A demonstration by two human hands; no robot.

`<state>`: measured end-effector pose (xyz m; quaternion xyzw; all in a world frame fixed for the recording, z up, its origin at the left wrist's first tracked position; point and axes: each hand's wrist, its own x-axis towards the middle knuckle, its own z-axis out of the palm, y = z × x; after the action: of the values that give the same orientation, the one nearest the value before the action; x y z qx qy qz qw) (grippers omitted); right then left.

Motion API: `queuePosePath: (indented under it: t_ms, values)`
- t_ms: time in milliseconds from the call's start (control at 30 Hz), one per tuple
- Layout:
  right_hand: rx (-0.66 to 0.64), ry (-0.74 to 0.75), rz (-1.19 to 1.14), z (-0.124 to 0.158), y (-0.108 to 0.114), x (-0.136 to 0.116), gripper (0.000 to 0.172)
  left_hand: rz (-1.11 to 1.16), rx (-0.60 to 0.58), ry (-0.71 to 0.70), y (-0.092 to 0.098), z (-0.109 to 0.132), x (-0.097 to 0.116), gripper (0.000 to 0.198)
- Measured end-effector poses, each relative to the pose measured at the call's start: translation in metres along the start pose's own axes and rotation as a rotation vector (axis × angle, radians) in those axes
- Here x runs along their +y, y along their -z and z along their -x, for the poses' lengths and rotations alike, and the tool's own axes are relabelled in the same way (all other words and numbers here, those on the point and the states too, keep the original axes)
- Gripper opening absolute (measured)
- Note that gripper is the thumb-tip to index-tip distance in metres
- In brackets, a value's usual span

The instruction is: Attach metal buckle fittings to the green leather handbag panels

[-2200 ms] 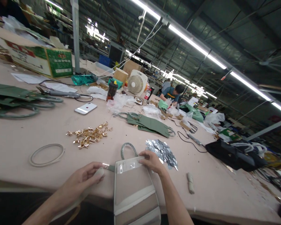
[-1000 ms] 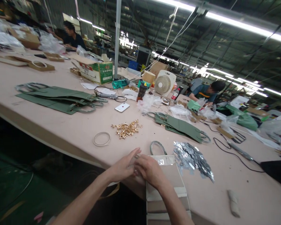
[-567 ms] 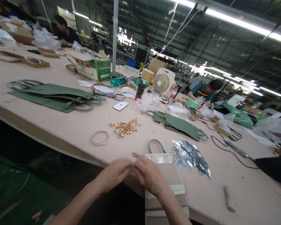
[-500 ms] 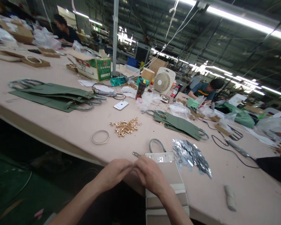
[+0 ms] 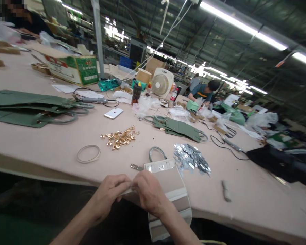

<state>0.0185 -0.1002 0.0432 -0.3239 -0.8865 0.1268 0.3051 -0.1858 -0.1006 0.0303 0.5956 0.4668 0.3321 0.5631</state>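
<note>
At the table's near edge my left hand [image 5: 109, 194] and my right hand [image 5: 149, 192] meet, fingertips pinched together. A sliver of something pale shows between them, but the fingers hide most of it. Under and beside my right hand lies a beige bag piece [image 5: 168, 178] with white bands, its lower end over the table edge. A grey-green loop handle [image 5: 156, 148] stands at its top. Just beyond my right fingers a small strap end with metal on it [image 5: 136, 167] sticks out to the left.
Gold fittings [image 5: 121, 137] lie heaped beyond a pale strap ring [image 5: 88, 153]. Silvery pieces [image 5: 192, 158] are piled right of the bag piece. Green bag pieces [image 5: 180, 126], a phone [image 5: 113, 113], a fan [image 5: 161, 83] and a grey roll [image 5: 226, 191] are around. Co-workers [image 5: 204, 93] sit across.
The view has swung right, so the table things appear farther left. My hands stay together at the edge; the left has turned slightly and a pale sliver now shows between them.
</note>
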Motion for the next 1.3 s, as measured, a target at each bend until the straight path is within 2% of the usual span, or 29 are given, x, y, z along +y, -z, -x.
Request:
queuePosePath:
  t_ms: [100, 200, 300, 367, 467, 600, 700, 967, 1300]
  values:
    - [0.067, 0.062, -0.079, 0.011, 0.009, -0.002, 0.016, 0.051, 0.071, 0.050, 0.003, -0.012, -0.014, 0.043]
    - [0.050, -0.081, -0.190, 0.020, 0.036, 0.011, 0.012, -0.016, 0.076, 0.039, 0.008, -0.024, -0.025, 0.046]
    - [0.113, -0.304, -0.186, 0.023, 0.073, 0.043, 0.011, -0.046, -0.015, 0.019, 0.006, -0.029, -0.026, 0.049]
    - [0.129, -0.401, -0.153, 0.022, 0.092, 0.067, 0.010, -0.102, -0.042, 0.016, 0.001, -0.032, -0.024, 0.048]
    - [0.000, -0.475, -0.143, 0.016, 0.106, 0.095, 0.009, -0.264, -0.006, 0.046, -0.006, -0.039, -0.021, 0.044]
    - [-0.202, -0.501, -0.187, 0.008, 0.100, 0.109, 0.013, -0.404, 0.050, 0.052, -0.008, -0.047, -0.025, 0.040]
    - [-0.256, -0.494, -0.181, 0.005, 0.092, 0.115, 0.014, -0.379, 0.034, 0.057, -0.007, -0.048, -0.026, 0.040]
    - [-0.246, -0.460, -0.168, 0.000, 0.086, 0.121, 0.017, -0.447, 0.062, 0.068, -0.008, -0.044, -0.016, 0.038]
    - [-0.210, -0.381, -0.167, 0.006, 0.077, 0.125, 0.016, -0.462, 0.060, 0.060, -0.009, -0.043, -0.016, 0.038]
